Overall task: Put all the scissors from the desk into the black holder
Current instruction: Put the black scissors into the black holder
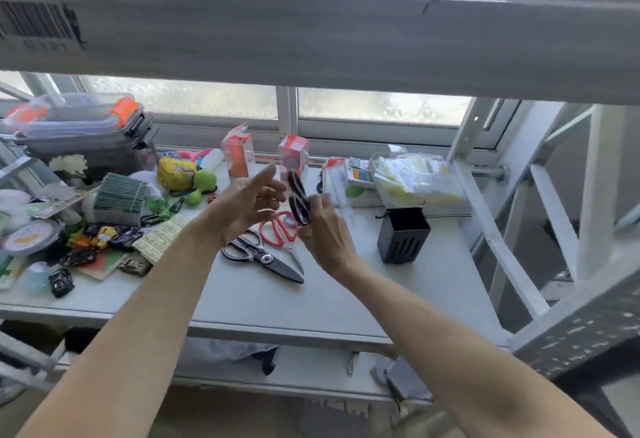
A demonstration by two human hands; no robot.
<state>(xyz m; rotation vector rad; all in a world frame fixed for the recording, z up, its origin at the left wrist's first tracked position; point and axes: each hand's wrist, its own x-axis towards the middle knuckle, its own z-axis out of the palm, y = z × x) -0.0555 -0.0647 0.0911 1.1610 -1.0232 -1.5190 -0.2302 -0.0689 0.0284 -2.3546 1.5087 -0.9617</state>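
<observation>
Two bare forearms reach up from the bottom edge, meeting over the middle of the pale surface (346, 299). Right hand (323, 230) is closed around a pair of black-handled scissors (298, 200), handles pointing up and away, blades hidden behind the palm. Left hand (242, 205) hovers just beside those handles, fingers spread loose and open, gripping nothing. Below the hands, two more pairs lie flat on the surface: black kitchen shears (263, 257) with silver-rimmed loops and dark blades pointing right, and red-handled scissors (277, 230) partly tucked under the hands, their blades crossing close to the shears. Off to the right, well apart from the lying pairs, stands the black holder (401, 237), square, slotted on its front, upright, open top showing nothing inside from this angle. Left side is a jumble: toy cars (104, 237), a stack of green cards (119, 195), a green squeaky toy (204, 183). Farther back, two orange-and-clear boxes (237, 153) stand near the window sill, and a grey shelf edge (311, 39) looms overhead.
</observation>
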